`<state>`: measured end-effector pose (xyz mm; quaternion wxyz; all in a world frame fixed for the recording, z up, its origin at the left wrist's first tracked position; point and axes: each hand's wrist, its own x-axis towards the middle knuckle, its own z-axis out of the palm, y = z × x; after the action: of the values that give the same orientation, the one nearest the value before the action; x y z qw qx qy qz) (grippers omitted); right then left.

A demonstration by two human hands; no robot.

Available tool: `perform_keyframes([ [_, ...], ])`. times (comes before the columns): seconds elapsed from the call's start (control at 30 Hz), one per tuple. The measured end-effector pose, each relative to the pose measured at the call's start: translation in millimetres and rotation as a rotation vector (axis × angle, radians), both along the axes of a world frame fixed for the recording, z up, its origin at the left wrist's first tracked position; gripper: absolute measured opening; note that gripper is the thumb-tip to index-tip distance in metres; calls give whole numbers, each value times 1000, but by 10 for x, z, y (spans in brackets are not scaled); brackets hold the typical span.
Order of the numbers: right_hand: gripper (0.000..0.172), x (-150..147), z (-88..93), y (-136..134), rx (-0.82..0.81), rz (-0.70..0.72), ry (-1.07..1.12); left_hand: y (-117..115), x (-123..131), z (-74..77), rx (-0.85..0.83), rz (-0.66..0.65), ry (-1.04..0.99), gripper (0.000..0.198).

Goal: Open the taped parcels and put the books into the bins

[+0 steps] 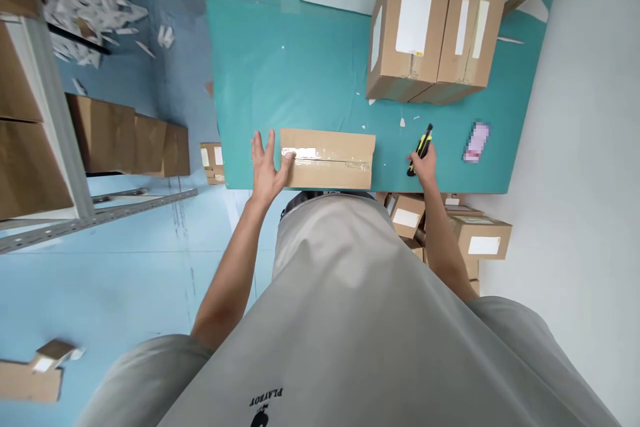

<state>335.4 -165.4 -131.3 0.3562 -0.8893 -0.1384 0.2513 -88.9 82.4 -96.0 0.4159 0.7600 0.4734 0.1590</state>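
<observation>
A long, narrow cardboard box (330,177) lies at the near edge of the green-covered table (255,60), with clear tape along its middle seam. My left hand (267,170) is at the box's left end, fingers spread and the thumb resting on its top. To the right of the box, my right hand (425,165) is closed around a black and yellow utility knife (424,143). The knife is held just over or on the table top; I cannot tell whether it touches.
Two taped cartons (435,30) with white labels stand at the back right. A blurred pink item (477,142) lies at right. Small paper scraps (403,123) dot the table. More boxes (483,237) sit below the right edge. Shelving (55,93) and floor cartons (113,137) are left.
</observation>
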Motion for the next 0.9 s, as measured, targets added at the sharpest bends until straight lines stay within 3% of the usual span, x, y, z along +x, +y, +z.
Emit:
perform_keyframes([
  [0.1, 48, -244, 433, 276, 132, 179, -47, 31, -80, 44, -25, -143, -71, 97],
  [0.17, 55, -486, 783, 460, 129, 340, -104, 71, -129, 48, -48, -237, -113, 93],
  [0.27, 63, -951, 1270, 746, 29, 607, -182, 159, -189, -21, -88, -327, -165, 90],
  [0.37, 64, -1450, 1551, 1026, -112, 900, -254, 250, -213, -139, -124, -380, -203, 91],
  [0.53, 55, -2031, 1567, 1372, -347, 1180, -317, 335, -174, -292, -194, -450, -245, 100],
  [0.67, 55, -2207, 1521, 1501, -484, 1236, -381, 357, -133, -348, -245, -480, -311, 102],
  [0.9, 55, -2273, 1497, 1592, -513, 1254, -457, 372, -94, -443, -280, -484, -394, 104],
])
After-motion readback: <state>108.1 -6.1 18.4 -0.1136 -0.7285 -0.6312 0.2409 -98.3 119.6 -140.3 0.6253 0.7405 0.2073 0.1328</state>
